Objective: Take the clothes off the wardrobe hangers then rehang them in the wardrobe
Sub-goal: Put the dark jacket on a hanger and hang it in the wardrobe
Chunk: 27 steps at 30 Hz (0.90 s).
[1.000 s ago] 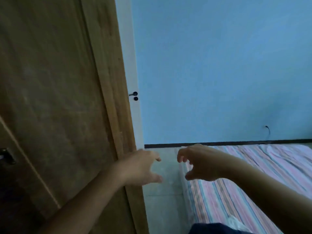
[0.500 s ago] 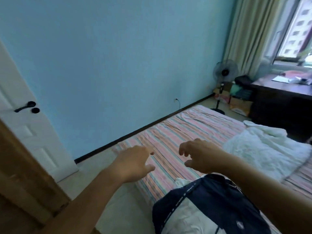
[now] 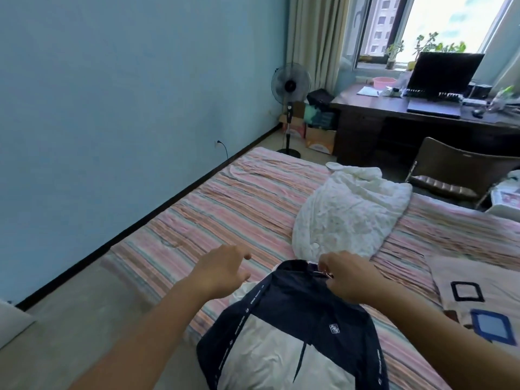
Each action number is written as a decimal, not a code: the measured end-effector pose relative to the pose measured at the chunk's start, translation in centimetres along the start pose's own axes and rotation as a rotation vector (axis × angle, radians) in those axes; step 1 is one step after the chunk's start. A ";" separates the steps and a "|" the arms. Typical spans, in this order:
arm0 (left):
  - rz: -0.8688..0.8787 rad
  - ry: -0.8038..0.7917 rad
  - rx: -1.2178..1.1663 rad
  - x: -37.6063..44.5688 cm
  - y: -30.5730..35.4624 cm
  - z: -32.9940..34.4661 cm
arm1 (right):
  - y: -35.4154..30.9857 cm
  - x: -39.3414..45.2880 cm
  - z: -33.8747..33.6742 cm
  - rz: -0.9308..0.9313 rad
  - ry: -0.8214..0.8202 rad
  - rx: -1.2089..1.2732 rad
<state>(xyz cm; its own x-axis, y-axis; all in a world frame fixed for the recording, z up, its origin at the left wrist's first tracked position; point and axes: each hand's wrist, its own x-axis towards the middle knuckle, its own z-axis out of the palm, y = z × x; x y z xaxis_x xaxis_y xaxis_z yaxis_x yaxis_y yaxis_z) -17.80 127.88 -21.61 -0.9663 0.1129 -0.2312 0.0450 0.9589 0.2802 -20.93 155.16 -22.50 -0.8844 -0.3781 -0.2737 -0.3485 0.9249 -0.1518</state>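
Note:
A navy and white jacket (image 3: 295, 319) lies front up on the striped bed (image 3: 225, 209), collar pointing away from me. My right hand (image 3: 349, 280) rests on the collar, its fingers curled and pinching there; a small metal piece shows at the fingertips. My left hand (image 3: 222, 273) hovers just left of the jacket's shoulder with relaxed, spread fingers, holding nothing. Beyond the jacket a crumpled white garment (image 3: 349, 212) is heaped on the bed. The wardrobe is out of view.
A beige cloth with blue squares (image 3: 478, 299) lies on the bed at the right. A standing fan (image 3: 290, 85), a dark desk (image 3: 394, 108) with a laptop and a brown chair (image 3: 461, 170) stand past the bed. Bare floor runs along the blue wall at the left.
The view has swung right, from the wardrobe door to the bed. Both hands have come down to the jacket, and my right hand has closed on its collar.

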 end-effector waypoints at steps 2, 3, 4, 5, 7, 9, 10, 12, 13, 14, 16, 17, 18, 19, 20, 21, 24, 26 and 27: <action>0.010 -0.029 0.020 3.4 1.1 1.5 | 3.0 1.4 1.0 0.032 0.005 0.032; 0.017 -0.040 0.027 5.2 1.7 2.2 | 4.4 2.2 1.5 0.048 0.009 0.043; 0.022 -0.053 0.028 6.9 2.3 3.0 | 5.8 3.0 2.1 0.064 0.012 0.051; 0.025 -0.069 0.023 8.7 3.0 3.7 | 7.2 3.9 2.7 0.080 0.018 0.059; 0.022 -0.113 0.014 12.3 4.0 5.2 | 9.9 5.7 4.2 0.112 0.027 0.074; 0.024 -0.151 0.015 15.9 4.7 7.0 | 12.7 7.5 6.0 0.148 0.009 0.077; 0.029 -0.165 0.020 17.7 5.1 7.9 | 14.0 8.3 7.0 0.171 -0.002 0.085; 0.037 -0.189 0.026 21.2 5.6 9.9 | 16.6 9.9 9.0 0.218 -0.012 0.118; 0.032 -0.195 0.022 22.9 5.8 10.9 | 17.8 10.8 10.0 0.235 -0.009 0.125; 0.023 -0.203 0.012 24.7 5.9 12.0 | 18.9 11.7 11.1 0.247 -0.007 0.128; 0.010 -0.222 -0.011 28.0 5.9 14.6 | 20.8 13.3 13.3 0.274 -0.007 0.159; 0.005 -0.230 -0.016 29.5 5.8 16.0 | 21.6 14.2 14.5 0.289 -0.006 0.185; 0.003 -0.240 -0.018 31.0 5.6 17.5 | 22.4 15.1 15.7 0.306 -0.005 0.206; 0.006 -0.253 -0.013 32.3 5.4 19.1 | 23.2 15.9 17.0 0.323 -0.003 0.222; 0.014 -0.266 0.003 33.7 5.2 20.7 | 24.1 16.9 18.3 0.341 -0.007 0.239; 0.024 -0.281 0.029 34.8 5.0 22.4 | 24.9 17.8 19.7 0.359 -0.016 0.261; 0.050 -0.345 0.095 37.8 4.2 27.4 | 27.1 20.2 23.9 0.443 -0.059 0.348; 0.047 -0.380 0.113 39.2 3.5 30.5 | 28.2 21.5 26.7 0.484 -0.088 0.393; 0.047 -0.396 0.122 39.8 3.2 32.0 | 28.7 22.1 28.0 0.493 -0.099 0.405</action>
<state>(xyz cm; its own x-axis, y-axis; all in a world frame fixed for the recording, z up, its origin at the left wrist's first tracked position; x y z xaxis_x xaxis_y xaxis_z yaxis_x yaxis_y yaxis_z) -48.00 143.80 -59.73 -0.7917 0.2258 -0.5677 0.1394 0.9715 0.1919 -41.79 172.21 -59.50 -0.8710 0.0680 -0.4866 0.2535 0.9106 -0.3264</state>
